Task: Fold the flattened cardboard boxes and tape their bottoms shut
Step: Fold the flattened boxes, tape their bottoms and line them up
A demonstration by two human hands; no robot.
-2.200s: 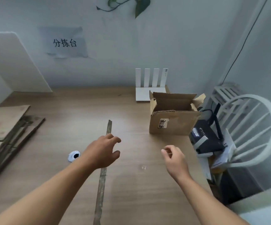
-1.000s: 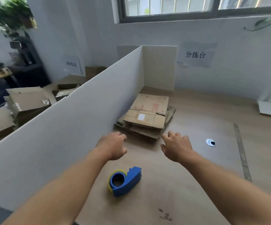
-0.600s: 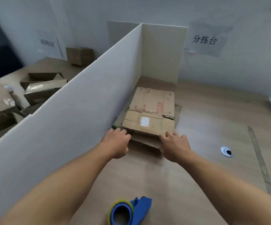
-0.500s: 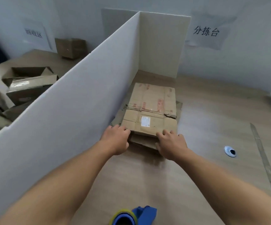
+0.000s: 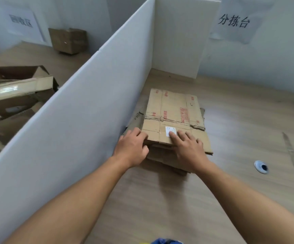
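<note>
Reaching forward, your two hands meet the near edge of a stack of flattened cardboard boxes (image 5: 173, 118) that lies on the wooden table (image 5: 239, 120), just beside the white divider panel (image 5: 83, 110) on your left. Your left hand (image 5: 132, 148) curls around the near left corner of the stack, fingers bent over the edge of the top sheet; whether the thumb is pinching from beneath cannot be told, since the hand hides it. Your right hand (image 5: 188, 150) lies palm down on the top sheet with fingers spread, the index fingertip touching a small white label (image 5: 169, 130). The top sheet bears red printing and a crumpled fold line across its middle; darker sheets stick out beneath it on the left and near sides.

To the right of the stack, well apart, a round cable hole (image 5: 261, 167) is set in the table. A paper sign (image 5: 234, 22) with dark characters hangs on the far wall. Beyond the divider, opened boxes (image 5: 17, 88) are piled. A blue object (image 5: 165, 241) shows at the bottom edge, too cropped to identify.
</note>
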